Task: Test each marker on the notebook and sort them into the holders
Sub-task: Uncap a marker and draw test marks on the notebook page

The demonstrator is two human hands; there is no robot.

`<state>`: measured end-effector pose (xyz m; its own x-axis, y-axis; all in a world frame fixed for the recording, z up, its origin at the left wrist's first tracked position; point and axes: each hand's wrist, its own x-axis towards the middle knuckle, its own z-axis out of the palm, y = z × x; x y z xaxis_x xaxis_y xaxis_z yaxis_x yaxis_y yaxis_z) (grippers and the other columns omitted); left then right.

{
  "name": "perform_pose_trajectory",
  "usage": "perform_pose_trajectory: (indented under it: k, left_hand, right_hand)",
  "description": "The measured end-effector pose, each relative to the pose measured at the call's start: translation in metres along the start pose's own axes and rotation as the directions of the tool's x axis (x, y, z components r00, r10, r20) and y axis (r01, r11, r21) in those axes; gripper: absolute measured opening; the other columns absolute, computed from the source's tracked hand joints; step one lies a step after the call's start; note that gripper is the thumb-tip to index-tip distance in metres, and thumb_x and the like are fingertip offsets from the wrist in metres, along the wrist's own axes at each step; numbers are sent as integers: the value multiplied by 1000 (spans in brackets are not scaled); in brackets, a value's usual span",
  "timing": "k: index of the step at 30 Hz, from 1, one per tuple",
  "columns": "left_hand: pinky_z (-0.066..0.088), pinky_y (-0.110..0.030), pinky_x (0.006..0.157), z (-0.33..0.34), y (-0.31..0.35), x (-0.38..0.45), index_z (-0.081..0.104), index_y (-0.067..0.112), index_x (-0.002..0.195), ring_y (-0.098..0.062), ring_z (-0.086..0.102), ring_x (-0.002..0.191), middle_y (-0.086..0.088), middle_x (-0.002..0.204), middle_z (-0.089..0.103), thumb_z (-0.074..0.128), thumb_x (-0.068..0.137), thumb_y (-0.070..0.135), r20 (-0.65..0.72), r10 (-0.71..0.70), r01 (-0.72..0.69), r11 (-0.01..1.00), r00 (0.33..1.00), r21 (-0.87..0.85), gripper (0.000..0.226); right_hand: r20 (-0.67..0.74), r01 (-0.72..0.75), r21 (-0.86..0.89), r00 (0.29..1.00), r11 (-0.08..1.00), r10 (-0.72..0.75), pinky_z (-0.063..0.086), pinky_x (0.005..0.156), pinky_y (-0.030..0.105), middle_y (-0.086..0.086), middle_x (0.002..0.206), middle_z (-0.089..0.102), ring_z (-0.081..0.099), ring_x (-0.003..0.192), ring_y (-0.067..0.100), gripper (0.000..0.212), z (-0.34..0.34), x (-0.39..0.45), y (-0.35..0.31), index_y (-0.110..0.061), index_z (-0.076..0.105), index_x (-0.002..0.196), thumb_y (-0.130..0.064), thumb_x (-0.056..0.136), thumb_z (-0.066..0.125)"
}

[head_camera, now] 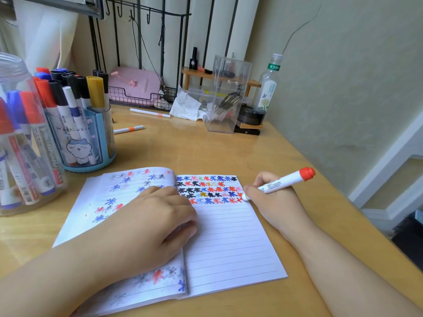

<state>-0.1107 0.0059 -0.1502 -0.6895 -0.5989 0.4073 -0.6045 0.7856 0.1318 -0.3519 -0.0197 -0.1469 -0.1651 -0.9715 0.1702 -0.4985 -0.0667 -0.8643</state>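
Note:
An open lined notebook point(229, 243) lies on the wooden desk, its right page carrying rows of red, blue and black star marks along the top. My right hand point(272, 200) grips a red-capped white marker point(286, 180), whose tip touches the right end of the lowest row of marks. My left hand point(158, 220) rests palm down across the notebook's spine, fingers loosely bent. A blue cartoon-cat holder point(84, 143) with several markers stands at the left. Beside it, at the far left edge, a clear plastic jar point(20, 143) holds several red and blue markers.
Two white pens with orange bands point(129, 129) point(150, 112) lie on the desk behind the notebook. A clear acrylic box point(225, 99) holding pens, a tissue point(186, 106), a glass bottle point(267, 85) and a wire rack with a pink case point(135, 85) line the back. The wall runs along the right.

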Motion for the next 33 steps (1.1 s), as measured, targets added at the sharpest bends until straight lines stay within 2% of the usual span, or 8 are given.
perform_pose_trajectory:
  k: [9, 12, 16, 19, 24, 28, 30, 33]
  left_hand:
    - [50, -35, 66, 0, 0, 0, 62, 28, 82, -12, 55, 78, 15, 80, 59, 40, 88, 40, 5, -8, 8, 1000, 1000, 1, 26]
    - [50, -35, 66, 0, 1, 0, 62, 28, 82, -12, 55, 78, 15, 80, 60, 40, 88, 40, 0, -8, 8, 1000, 1000, 1, 26]
    - [50, -35, 67, -1, 1, 1, 62, 28, 82, -11, 54, 78, 16, 80, 59, 40, 88, 40, 6, -13, 13, 1000, 1000, -3, 26]
    - [50, -34, 67, -1, 2, 0, 61, 29, 83, -11, 54, 77, 16, 79, 59, 40, 87, 40, -1, -14, 14, 1000, 1000, -3, 25]
    - [42, -24, 74, -8, 9, 3, 61, 27, 93, -7, 55, 77, 18, 82, 59, 44, 88, 40, -172, -70, 58, 996, 983, -73, 22]
    - [39, -12, 72, -19, 24, 4, 56, 30, 101, 4, 52, 79, 24, 86, 51, 45, 90, 41, -303, -103, 46, 980, 947, -191, 19]
    - [36, -3, 70, -22, 30, 4, 57, 32, 105, 5, 52, 84, 23, 90, 51, 46, 90, 41, -322, -114, 39, 973, 940, -229, 20]
    - [37, -4, 75, -25, 34, 7, 59, 26, 110, 0, 53, 94, 17, 99, 53, 50, 89, 38, -364, -111, 10, 963, 925, -269, 26]
  right_hand:
    - [27, -12, -11, 1000, 1000, 13, 22, 39, 18, -12, 43, 40, 29, 42, 6, 31, 1, -2, -2, -15, 41, 61, -11, 82, 64]
    - [34, -15, -27, 999, 1000, 16, 24, 39, 18, -3, 52, 47, 33, 45, 9, 29, 1, -3, -3, -14, 44, 62, -14, 82, 65]
    - [11, -41, -80, 999, 996, 42, 20, 37, 16, -12, 39, 35, 27, 40, 8, 30, -2, 0, -5, -14, 38, 60, -8, 78, 62]
    - [-12, -46, -66, 999, 997, 45, 21, 37, 16, -13, 39, 37, 27, 39, 7, 31, -2, -2, -5, -15, 39, 60, -8, 78, 63]
    - [-51, 39, 48, 998, 998, -37, 24, 37, 15, -9, 48, 48, 31, 39, 4, 20, -5, -14, -23, -13, 54, 71, -20, 83, 68]
    - [25, 127, -5, 992, 992, -127, 31, 41, 14, -6, 53, 59, 44, 46, 4, 13, 3, -31, -44, -20, 64, 72, -27, 79, 72]
    - [67, 168, -11, 984, 986, -167, 34, 46, 12, -13, 53, 60, 48, 48, 0, 9, 9, -39, -50, -22, 67, 74, -28, 77, 74]
    - [189, 200, 42, 961, 979, -204, 38, 51, 10, -12, 58, 63, 54, 52, -2, 3, 13, -47, -55, -25, 68, 85, -28, 83, 68]
